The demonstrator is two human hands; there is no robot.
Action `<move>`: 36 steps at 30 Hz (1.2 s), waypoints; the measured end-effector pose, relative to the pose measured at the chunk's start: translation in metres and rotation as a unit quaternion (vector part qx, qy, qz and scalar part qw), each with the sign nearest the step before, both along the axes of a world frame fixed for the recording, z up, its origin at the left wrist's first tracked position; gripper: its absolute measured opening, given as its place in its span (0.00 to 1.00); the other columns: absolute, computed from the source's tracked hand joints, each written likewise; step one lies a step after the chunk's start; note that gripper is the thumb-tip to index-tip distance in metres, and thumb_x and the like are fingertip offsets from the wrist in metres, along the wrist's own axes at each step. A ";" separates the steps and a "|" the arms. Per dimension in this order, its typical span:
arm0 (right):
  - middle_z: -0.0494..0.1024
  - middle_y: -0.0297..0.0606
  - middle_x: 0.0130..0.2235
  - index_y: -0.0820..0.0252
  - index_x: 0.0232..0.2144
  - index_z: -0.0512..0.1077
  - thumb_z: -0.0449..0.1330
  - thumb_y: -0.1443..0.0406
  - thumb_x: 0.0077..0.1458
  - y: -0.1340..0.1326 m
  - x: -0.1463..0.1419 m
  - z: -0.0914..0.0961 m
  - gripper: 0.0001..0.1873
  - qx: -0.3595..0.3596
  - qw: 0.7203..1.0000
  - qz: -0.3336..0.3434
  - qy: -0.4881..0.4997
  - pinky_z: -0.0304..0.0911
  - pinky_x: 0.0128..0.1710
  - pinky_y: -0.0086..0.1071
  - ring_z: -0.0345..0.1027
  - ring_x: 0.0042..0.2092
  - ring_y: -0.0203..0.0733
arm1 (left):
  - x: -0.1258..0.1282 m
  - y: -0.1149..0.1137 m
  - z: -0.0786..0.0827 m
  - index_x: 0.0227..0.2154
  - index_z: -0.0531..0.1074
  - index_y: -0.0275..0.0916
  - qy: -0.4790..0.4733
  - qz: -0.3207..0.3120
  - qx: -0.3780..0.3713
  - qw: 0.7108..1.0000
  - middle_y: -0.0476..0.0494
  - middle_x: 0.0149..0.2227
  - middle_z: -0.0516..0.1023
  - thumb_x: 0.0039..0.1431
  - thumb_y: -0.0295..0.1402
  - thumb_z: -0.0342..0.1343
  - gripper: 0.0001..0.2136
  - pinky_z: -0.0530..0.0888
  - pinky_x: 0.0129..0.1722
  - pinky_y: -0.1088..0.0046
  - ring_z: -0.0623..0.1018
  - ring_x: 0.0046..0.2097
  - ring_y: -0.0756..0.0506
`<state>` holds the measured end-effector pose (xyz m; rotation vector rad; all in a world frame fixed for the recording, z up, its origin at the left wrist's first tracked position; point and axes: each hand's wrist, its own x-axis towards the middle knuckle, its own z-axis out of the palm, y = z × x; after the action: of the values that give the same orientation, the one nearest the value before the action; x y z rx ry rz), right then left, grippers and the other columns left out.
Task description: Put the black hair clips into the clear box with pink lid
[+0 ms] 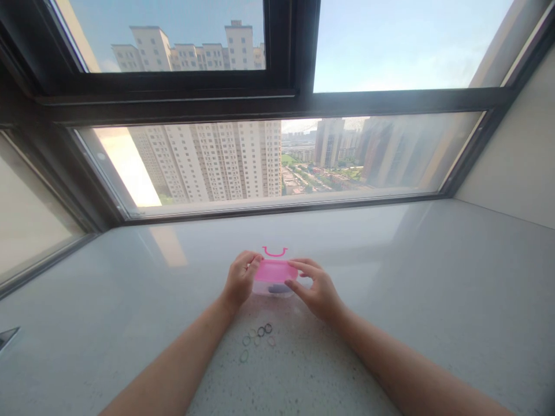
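A small clear plastic box (262, 288) with a pink lid (276, 270) stands on the pale countertop between my hands. Something dark shows through its front wall, too blurred to name. My left hand (240, 279) grips the left end of the box at the lid, fingers curled. On the opposite end, my right hand (319, 290) holds the lid's corner between thumb and fingers. Just behind the box lies a loose pink handle (274, 255). Several thin elastic-looking rings (261, 331), some dark and some pale, lie nearer to me, apart from both hands.
The speckled white countertop (411, 300) runs back to a dark window frame (286, 211), with tall buildings outside. A pale wall (515, 144) bounds the right side. A small dark-and-silver object (8, 337) sits at the left edge of view.
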<state>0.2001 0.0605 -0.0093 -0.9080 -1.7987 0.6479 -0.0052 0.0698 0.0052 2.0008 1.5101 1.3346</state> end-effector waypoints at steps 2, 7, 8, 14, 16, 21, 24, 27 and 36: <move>0.72 0.46 0.46 0.59 0.48 0.72 0.61 0.57 0.52 0.000 0.000 0.000 0.21 0.008 1.000 -0.001 -0.008 0.66 0.44 0.40 0.67 0.46 0.46 | 0.000 0.001 -0.001 0.28 0.73 0.38 0.010 0.002 0.001 1.000 0.45 0.31 0.74 0.61 0.35 0.45 0.13 0.69 0.36 0.71 0.73 0.36 0.45; 0.71 0.46 0.47 0.60 0.50 0.71 0.58 0.57 0.55 -0.001 -0.001 -0.002 0.21 0.017 1.000 -0.011 -0.023 0.62 0.51 0.41 0.66 0.48 0.46 | -0.002 0.001 -0.003 0.28 0.73 0.38 0.037 0.000 0.011 0.999 0.46 0.30 0.72 0.60 0.34 0.47 0.11 0.69 0.33 0.72 0.73 0.35 0.45; 0.71 0.46 0.47 0.60 0.50 0.71 0.58 0.57 0.55 -0.002 -0.002 -0.001 0.22 0.015 0.999 -0.014 -0.027 0.62 0.51 0.41 0.66 0.49 0.46 | -0.002 0.000 -0.002 0.28 0.73 0.38 0.044 -0.004 0.013 0.999 0.46 0.31 0.72 0.60 0.34 0.48 0.10 0.69 0.33 0.72 0.73 0.35 0.45; 0.71 0.45 0.47 0.59 0.50 0.71 0.59 0.58 0.54 -0.004 -0.002 0.004 0.21 0.000 0.998 -0.017 -0.052 0.61 0.50 0.41 0.66 0.48 0.46 | -0.008 -0.006 0.009 0.32 0.74 0.39 0.103 -0.043 0.026 0.993 0.44 0.32 0.73 0.54 0.42 0.57 0.11 0.69 0.37 0.71 0.73 0.36 0.44; 0.71 0.44 0.47 0.58 0.49 0.70 0.59 0.57 0.53 -0.002 0.000 0.003 0.22 -0.026 0.998 -0.015 -0.055 0.63 0.46 0.40 0.66 0.46 0.45 | -0.010 -0.007 0.013 0.32 0.74 0.39 0.149 -0.047 0.032 0.987 0.43 0.33 0.73 0.53 0.44 0.57 0.13 0.69 0.36 0.71 0.73 0.35 0.44; 0.70 0.43 0.48 0.56 0.51 0.68 0.58 0.55 0.53 0.003 0.001 -0.005 0.24 -0.086 0.995 -0.004 -0.039 0.64 0.36 0.34 0.67 0.43 0.43 | -0.007 -0.013 0.020 0.35 0.74 0.38 0.287 -0.015 0.069 0.955 0.41 0.34 0.75 0.59 0.46 0.50 0.16 0.68 0.35 0.71 0.74 0.37 0.42; 0.70 0.43 0.48 0.56 0.50 0.68 0.58 0.56 0.54 0.002 0.001 -0.008 0.23 -0.070 0.997 0.001 -0.026 0.64 0.36 0.33 0.67 0.44 0.43 | -0.004 -0.017 0.022 0.36 0.74 0.38 0.323 0.004 0.100 0.941 0.39 0.36 0.75 0.60 0.47 0.49 0.17 0.69 0.37 0.69 0.74 0.40 0.41; 0.70 0.43 0.47 0.57 0.51 0.66 0.58 0.56 0.53 0.001 0.001 -0.008 0.24 -0.044 0.999 -0.020 -0.024 0.63 0.37 0.35 0.67 0.43 0.43 | -0.003 -0.019 0.021 0.38 0.73 0.38 0.321 0.018 0.129 0.938 0.39 0.38 0.75 0.60 0.46 0.49 0.17 0.70 0.38 0.69 0.74 0.41 0.41; 0.71 0.38 0.32 0.60 0.35 0.70 0.56 0.66 0.54 -0.026 0.002 0.008 0.05 0.176 0.984 -0.027 -0.024 0.61 0.37 0.33 0.65 0.34 0.38 | -0.005 -0.021 0.025 0.33 0.71 0.38 0.267 0.032 0.213 0.939 0.41 0.34 0.74 0.61 0.35 0.49 0.08 0.70 0.39 0.68 0.73 0.39 0.43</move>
<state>0.2025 0.0345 -0.0014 -0.7328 -1.8483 0.2615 -0.0106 0.0487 0.0300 2.7896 1.6067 1.2900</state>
